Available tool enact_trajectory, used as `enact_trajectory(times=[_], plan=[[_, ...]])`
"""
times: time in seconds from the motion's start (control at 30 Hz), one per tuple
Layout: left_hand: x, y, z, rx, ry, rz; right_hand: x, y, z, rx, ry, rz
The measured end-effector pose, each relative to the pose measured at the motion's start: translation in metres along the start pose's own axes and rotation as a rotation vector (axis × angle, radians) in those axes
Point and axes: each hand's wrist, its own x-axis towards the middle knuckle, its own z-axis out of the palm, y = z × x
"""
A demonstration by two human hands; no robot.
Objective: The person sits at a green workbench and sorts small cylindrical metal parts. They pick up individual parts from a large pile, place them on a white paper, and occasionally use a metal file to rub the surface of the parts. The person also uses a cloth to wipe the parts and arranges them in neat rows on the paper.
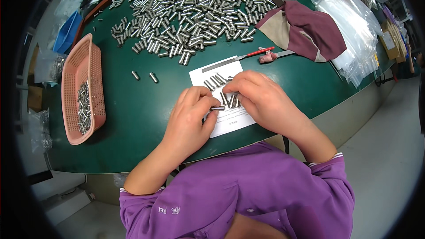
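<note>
Over a printed white sheet (pixel 225 127) on the green table, both my hands work close together. Between thumb and fingers, my left hand (pixel 188 110) pinches a short metal pin (pixel 217 108) lying sideways. My right hand (pixel 265 102) curls over several upright-lying metal pins (pixel 232 101); its fingertips touch one slim pin (pixel 224 98), and the rest of its grip is partly hidden. Just beyond the fingers, a short row of metal pins (pixel 214 81) lies side by side on the sheet.
A large heap of metal pins (pixel 190 13) covers the far table. At left stands a pink basket (pixel 73 119) with small metal parts. Two loose pins (pixel 153 77) lie between. A red-handled file (pixel 230 63), a maroon cloth (pixel 316 31) and clear plastic bags (pixel 349 31) lie at right.
</note>
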Motion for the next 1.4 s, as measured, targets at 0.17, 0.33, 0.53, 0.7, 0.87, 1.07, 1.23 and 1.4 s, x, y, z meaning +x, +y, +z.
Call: enact_trajectory(times=[0.17, 0.33, 0.53, 0.7, 0.87, 1.07, 1.23, 1.4], plan=[[-0.004, 0.002, 0.001, -0.017, 0.002, -0.108, -0.001, -0.009, 0.000, -0.122, -0.152, 0.027], [-0.006, 0.001, 0.001, -0.035, -0.020, -0.095, -0.006, -0.006, 0.001, -0.089, -0.145, 0.021], [-0.004, 0.001, -0.002, -0.142, -0.082, -0.115, -0.005, -0.009, 0.003, -0.040, -0.057, -0.002], [-0.002, 0.001, -0.004, -0.094, -0.050, -0.123, -0.005, -0.010, -0.001, -0.144, -0.095, 0.087], [-0.002, -0.002, -0.003, -0.068, -0.056, -0.107, -0.005, -0.007, -0.001, -0.192, -0.125, 0.056], [0.000, -0.005, -0.001, -0.078, -0.042, -0.064, -0.003, -0.008, 0.003, -0.211, -0.081, 0.043], [0.001, -0.005, 0.000, -0.083, -0.052, -0.020, -0.004, -0.007, 0.004, -0.223, -0.082, 0.020], [-0.001, 0.001, -0.003, -0.146, -0.069, -0.073, -0.006, -0.005, 0.004, -0.257, -0.094, -0.003]])
